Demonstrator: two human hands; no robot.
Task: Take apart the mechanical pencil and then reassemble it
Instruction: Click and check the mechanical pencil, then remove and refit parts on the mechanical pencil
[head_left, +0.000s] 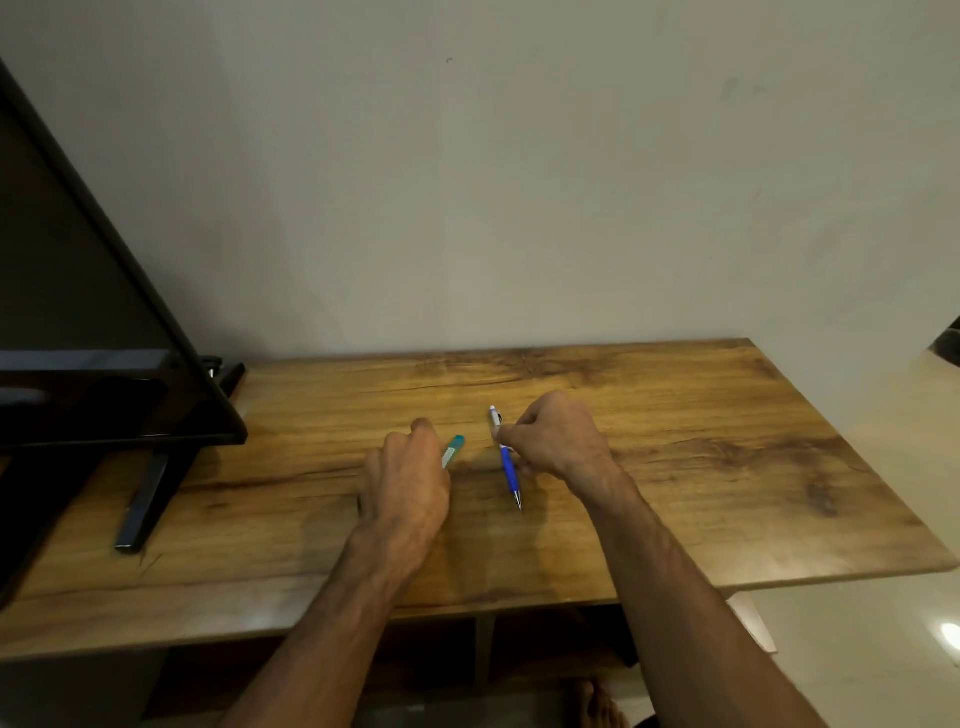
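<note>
A blue and white mechanical pencil (508, 465) lies along the wooden table (701, 441), metal tip toward me. My right hand (558, 441) pinches its white upper part with fingers closed around it. A little to the left, my left hand (408, 478) is curled over a small teal and clear plastic piece (453, 450), which sticks out past my fingers. How much of that piece sits inside the hand is hidden.
A black flat screen (78, 312) on a black stand leg (150, 499) fills the table's left end. A plain wall runs along the far edge. The table's right edge drops to a pale floor. A bare foot (597, 701) shows below the table.
</note>
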